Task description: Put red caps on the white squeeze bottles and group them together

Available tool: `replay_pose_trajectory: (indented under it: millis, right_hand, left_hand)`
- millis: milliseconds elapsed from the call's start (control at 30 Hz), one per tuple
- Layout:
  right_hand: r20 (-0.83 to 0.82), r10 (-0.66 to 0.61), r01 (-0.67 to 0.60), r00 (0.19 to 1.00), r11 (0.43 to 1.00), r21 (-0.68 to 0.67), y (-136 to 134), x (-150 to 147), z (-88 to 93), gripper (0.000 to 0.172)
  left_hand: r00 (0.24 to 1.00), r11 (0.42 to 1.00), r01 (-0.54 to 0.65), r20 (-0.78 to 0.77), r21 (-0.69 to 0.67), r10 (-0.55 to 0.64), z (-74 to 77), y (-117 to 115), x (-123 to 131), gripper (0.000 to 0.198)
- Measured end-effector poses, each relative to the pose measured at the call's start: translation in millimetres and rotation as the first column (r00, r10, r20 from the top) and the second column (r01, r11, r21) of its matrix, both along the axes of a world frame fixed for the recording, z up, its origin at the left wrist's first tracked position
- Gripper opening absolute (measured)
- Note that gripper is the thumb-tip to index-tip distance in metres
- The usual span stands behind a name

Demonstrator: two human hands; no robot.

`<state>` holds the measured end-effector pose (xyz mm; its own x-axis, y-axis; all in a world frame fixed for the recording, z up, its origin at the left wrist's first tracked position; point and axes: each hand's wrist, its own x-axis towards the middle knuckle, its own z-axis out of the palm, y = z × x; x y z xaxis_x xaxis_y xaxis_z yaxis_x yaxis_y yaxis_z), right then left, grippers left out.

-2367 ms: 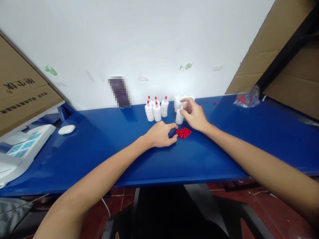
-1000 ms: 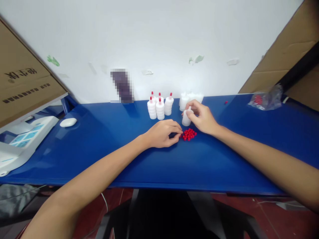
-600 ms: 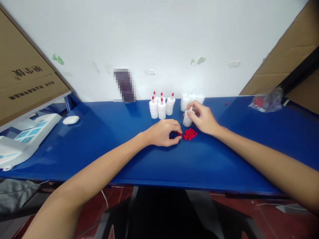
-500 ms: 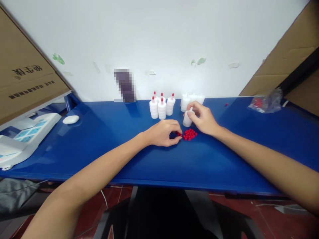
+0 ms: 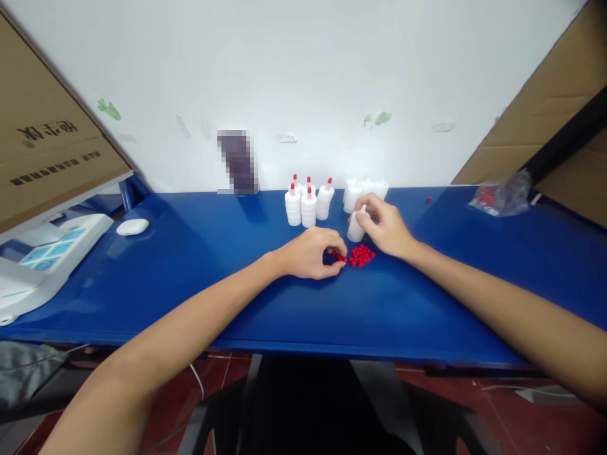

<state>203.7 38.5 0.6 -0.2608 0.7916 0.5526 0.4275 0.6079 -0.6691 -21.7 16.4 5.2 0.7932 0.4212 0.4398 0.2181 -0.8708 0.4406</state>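
My right hand (image 5: 386, 226) grips a white squeeze bottle (image 5: 355, 229) by its upper part. The bottle stands nearly upright and its pale nozzle carries no cap. Beside it on the table lies a pile of small red caps (image 5: 361, 255). At the pile's left edge, my left hand (image 5: 317, 253) has thumb and forefinger pinched around a red cap (image 5: 342, 258), with more red caps showing inside the curl of the fingers. Several white bottles with red caps (image 5: 308, 208) stand behind my left hand. A group of white bottles without red caps (image 5: 353, 194) stands behind my right hand.
The blue table (image 5: 199, 265) meets a white wall. On the left are a white device (image 5: 61, 253), a small white case (image 5: 133, 227) and a cardboard box (image 5: 52, 139). A clear plastic bag (image 5: 502, 194) with red pieces and a loose red cap (image 5: 429, 200) lie right.
Both hands stay almost in place; the left fingers have parted slightly, showing more red caps between them. The view has shifted very slightly.
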Motion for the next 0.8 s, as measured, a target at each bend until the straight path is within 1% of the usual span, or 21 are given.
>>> replay_pose_trajectory:
  millis: [200, 333, 433, 500, 600, 700, 800]
  right_hand:
    - [-0.007, 0.002, -0.002, 1.0, 1.0, -0.015, -0.1, 0.3, -0.7, 0.011]
    - [-0.001, -0.001, 0.001, 1.0, 1.0, -0.006, -0.8, -0.4, 0.9, 0.01]
    - [0.007, -0.011, 0.011, 1.0, 1.0, 0.015, -1.6, -1.2, 2.3, 0.009]
    - [0.01, -0.014, 0.014, 1.0, 1.0, 0.019, -1.6, -1.4, 2.5, 0.009]
    - [0.005, -0.008, 0.008, 1.0, 1.0, 0.005, -0.7, -1.2, 1.2, 0.01]
    - [-0.01, -0.004, 0.004, 1.0, 1.0, -0.007, 0.7, -0.7, -0.9, 0.014]
    - [-0.019, -0.005, 0.004, 1.0, 1.0, -0.012, 1.7, 0.0, -2.4, 0.016]
  left_hand:
    - [1.0, 0.998, -0.002, 0.008, -0.055, 0.002, 0.7, -0.6, 0.7, 0.007]
    - [1.0, 0.998, -0.001, 0.0, -0.07, 0.001, 0.4, -0.4, 0.0, 0.012]
    - [0.998, 0.999, -0.027, -0.06, -0.019, 0.026, 1.6, -0.6, -0.9, 0.018]
    - [0.987, 0.996, -0.08, -0.134, 0.04, 0.085, 3.2, -1.2, -1.0, 0.022]
    - [0.95, 0.981, -0.152, -0.257, 0.121, 0.179, 5.6, -2.3, 0.1, 0.023]
    - [0.92, 0.973, -0.153, -0.335, 0.17, 0.203, 6.9, -2.6, 1.4, 0.023]
    - [0.911, 0.972, -0.129, -0.364, 0.199, 0.195, 7.8, -2.5, 1.8, 0.022]
